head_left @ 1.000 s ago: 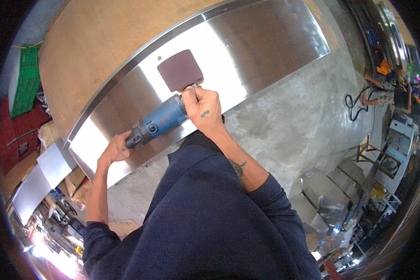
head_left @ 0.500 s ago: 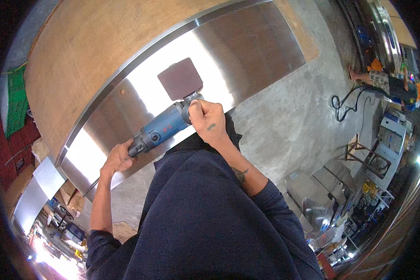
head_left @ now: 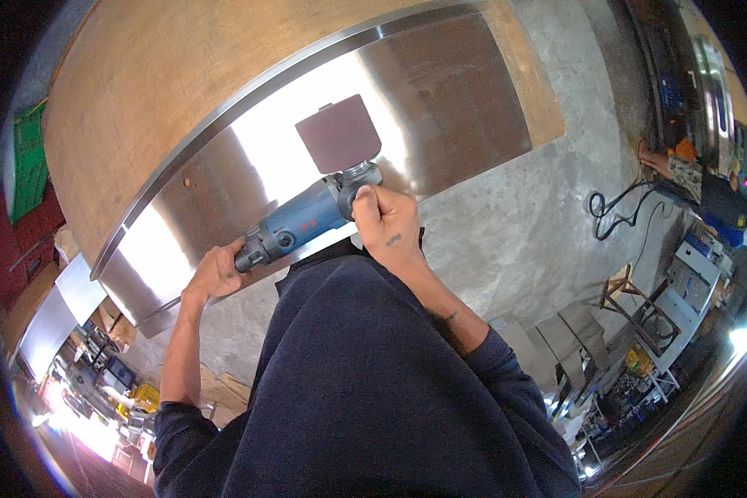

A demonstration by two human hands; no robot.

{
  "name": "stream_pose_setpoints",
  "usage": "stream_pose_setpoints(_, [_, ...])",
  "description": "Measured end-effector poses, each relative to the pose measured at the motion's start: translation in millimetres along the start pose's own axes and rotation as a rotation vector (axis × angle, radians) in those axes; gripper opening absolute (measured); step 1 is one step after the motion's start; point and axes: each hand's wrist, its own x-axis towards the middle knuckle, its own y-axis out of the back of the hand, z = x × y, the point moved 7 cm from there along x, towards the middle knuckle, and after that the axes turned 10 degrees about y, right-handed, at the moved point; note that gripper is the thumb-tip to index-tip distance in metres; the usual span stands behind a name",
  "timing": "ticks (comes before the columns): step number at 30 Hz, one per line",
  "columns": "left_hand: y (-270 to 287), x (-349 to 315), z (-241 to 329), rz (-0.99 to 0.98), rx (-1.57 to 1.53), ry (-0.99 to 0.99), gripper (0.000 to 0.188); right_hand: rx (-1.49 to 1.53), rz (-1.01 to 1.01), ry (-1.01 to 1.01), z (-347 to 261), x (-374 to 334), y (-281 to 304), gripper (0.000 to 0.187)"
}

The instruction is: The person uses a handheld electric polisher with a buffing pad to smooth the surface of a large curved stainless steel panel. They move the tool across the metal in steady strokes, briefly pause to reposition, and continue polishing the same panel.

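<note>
Both of my hands hold a blue and black power sander (head_left: 311,217) with a wide brown abrasive drum (head_left: 339,134) at its front end. My left hand (head_left: 217,272) is closed round the rear end of the body. Near the drum, my right hand (head_left: 388,220) wraps round the front handle, thumb on top. Beneath the tool lies a long, shiny metal sheet (head_left: 448,100) with a raised far edge (head_left: 257,87). The drum is over its bright middle part; I cannot tell whether it touches.
The sheet lies on a wooden tabletop (head_left: 141,108). A green crate (head_left: 30,162) stands at far left. On the right, a black hose (head_left: 610,217) loops over the concrete floor (head_left: 506,241), near another person's legs (head_left: 672,170). A metal frame stand (head_left: 643,311) stands at lower right.
The sander and both hands have shifted a little to the right along the metal sheet. My grip looks the same. The view has also shifted slightly.
</note>
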Motion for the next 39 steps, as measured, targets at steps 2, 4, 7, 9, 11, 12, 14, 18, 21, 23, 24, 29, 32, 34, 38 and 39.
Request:
stream_pose_setpoints(2, [-0.7,-1.7,21.3,-0.008,-0.006,0.032,0.049,0.005,-0.024,-0.035,1.9,5.8,14.0,0.035])
stream_pose_setpoints(4, [0.1,0.2,40.0,-0.013,-0.042,0.027,0.050,0.004,-0.031,-0.046,-4.5,16.3,28.3,0.035])
stream_pose_setpoints(7, [4.0,3.2,66.1,-0.034,-0.015,0.066,0.053,0.031,-0.021,-0.060,-3.1,25.6,48.6,0.036])
stream_pose_setpoints(9, [5.5,8.4,79.5,-0.052,0.003,0.073,0.055,0.039,-0.027,-0.082,-0.7,31.0,63.5,0.038])
stream_pose_setpoints(11, [3.0,17.2,90.6,-0.072,-0.004,0.045,0.056,0.028,-0.051,-0.118,1.9,37.0,79.9,0.043])
stream_pose_setpoints(12, [3.7,20.7,101.3,-0.053,0.000,0.023,0.055,0.025,-0.048,-0.131,5.0,40.4,89.8,0.043])
stream_pose_setpoints(14, [4.5,26.5,124.8,-0.015,0.009,-0.021,0.054,0.021,-0.040,-0.157,11.5,46.4,108.2,0.043])
stream_pose_setpoints(18, [11.7,37.1,166.9,-0.091,0.005,0.045,0.055,0.044,0.003,-0.136,10.8,60.8,135.5,0.040])
stream_pose_setpoints(21, [9.5,47.2,190.5,-0.107,0.019,0.037,0.058,0.041,0.070,-0.139,7.2,73.2,158.1,0.036])
stream_pose_setpoints(23, [3.1,56.8,196.7,-0.118,0.029,0.030,0.060,0.029,0.072,-0.130,12.5,78.8,171.1,0.035])
stream_pose_setpoints(24, [1.7,63.1,200.6,-0.103,0.032,-0.010,0.061,0.020,0.076,-0.127,16.8,82.3,178.6,0.035])
stream_pose_setpoints(29, [0.0,82.7,230.8,-0.065,0.016,-0.073,0.048,0.046,0.029,-0.004,20.7,103.3,215.5,0.039])
stream_pose_setpoints(32, [-3.1,100.8,247.4,-0.002,0.048,-0.097,0.054,0.087,0.071,-0.026,19.9,117.6,233.5,0.041])
stream_pose_setpoints(34, [1.4,104.7,268.1,0.012,0.032,-0.093,0.056,0.109,0.070,0.011,14.1,134.2,247.8,0.042])
stream_pose_setpoints(38, [1.5,113.2,302.2,0.096,0.055,-0.183,0.063,0.172,0.030,0.142,-7.5,156.7,272.3,0.044])
stream_pose_setpoints(39, [2.1,115.5,307.9,0.093,0.055,-0.197,0.061,0.177,0.012,0.179,-13.1,158.5,276.3,0.044])
